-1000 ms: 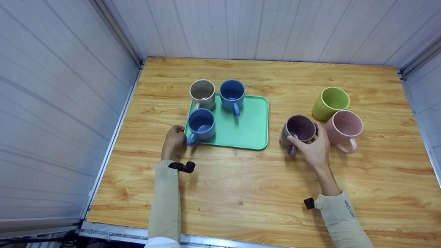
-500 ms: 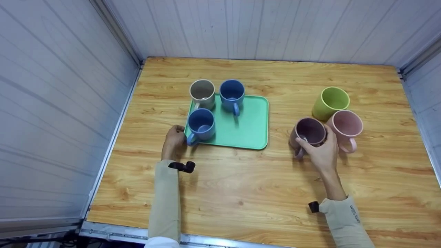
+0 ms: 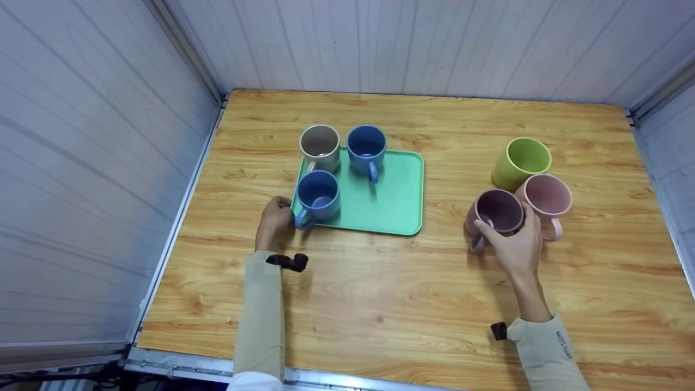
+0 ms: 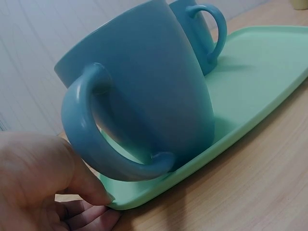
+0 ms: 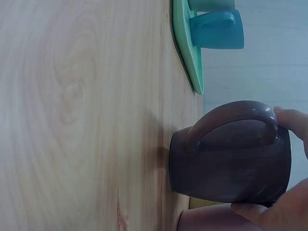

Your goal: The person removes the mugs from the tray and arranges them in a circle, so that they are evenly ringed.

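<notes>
A dark purple mug (image 3: 498,210) stands upright at the right, its handle towards the near left. My right hand (image 3: 518,245) holds it by the upper part, thumb at the near rim and fingers on the right side. In the right wrist view the mug's base is right at the wood. My left hand (image 3: 275,220) pinches the near left corner of a green tray (image 3: 396,190), thumb at the rim and other fingers curled below. On the tray are a blue mug (image 3: 318,193) beside that hand, a second blue mug (image 3: 366,147) and a grey-beige mug (image 3: 319,144).
Right beside the purple mug stands a pink mug (image 3: 548,195), handle towards the near side. A lime green mug (image 3: 524,160) is just behind, close against the pink one. Pale panel walls (image 3: 380,49) border the wooden table (image 3: 380,304) at the back and sides.
My right hand has shifted the purple mug to the right and slightly nearer, up to the pink mug. The left hand and the tray have stayed in place.
</notes>
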Demonstrator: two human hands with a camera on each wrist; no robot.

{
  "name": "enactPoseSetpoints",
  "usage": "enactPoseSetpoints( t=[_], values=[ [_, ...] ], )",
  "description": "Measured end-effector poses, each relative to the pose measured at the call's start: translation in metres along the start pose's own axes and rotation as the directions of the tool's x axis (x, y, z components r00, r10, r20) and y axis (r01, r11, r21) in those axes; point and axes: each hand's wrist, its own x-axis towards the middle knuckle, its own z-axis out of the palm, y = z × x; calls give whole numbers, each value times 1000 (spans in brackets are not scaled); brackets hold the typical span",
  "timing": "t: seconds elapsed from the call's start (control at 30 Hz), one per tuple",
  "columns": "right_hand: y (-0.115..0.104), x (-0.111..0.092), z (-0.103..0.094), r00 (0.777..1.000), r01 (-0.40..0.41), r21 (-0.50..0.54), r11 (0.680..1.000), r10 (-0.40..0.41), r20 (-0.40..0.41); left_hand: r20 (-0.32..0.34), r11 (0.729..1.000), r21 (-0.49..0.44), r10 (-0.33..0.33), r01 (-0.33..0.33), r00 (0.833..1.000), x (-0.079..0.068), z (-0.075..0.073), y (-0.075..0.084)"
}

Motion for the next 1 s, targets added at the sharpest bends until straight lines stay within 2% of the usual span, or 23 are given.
enactPoseSetpoints(
  t=[0.43,0.7,0.87,1.0],
  values=[
    [4,-4,-7,999,5,-20,1000,-6,-43,8,996,-85,-4,5,1000,2,0,-2],
    [7,-6,-10,998,-1,-8,1000,0,-57,-3,997,-71,7,-8,1000,2,1,-3],
    [8,-8,-12,998,-22,10,1000,23,-59,-13,995,-98,-21,19,1000,0,2,-1],
    [9,-8,-13,998,-18,10,1000,19,-67,-6,999,-45,-18,17,1000,2,0,-1]
  ],
)
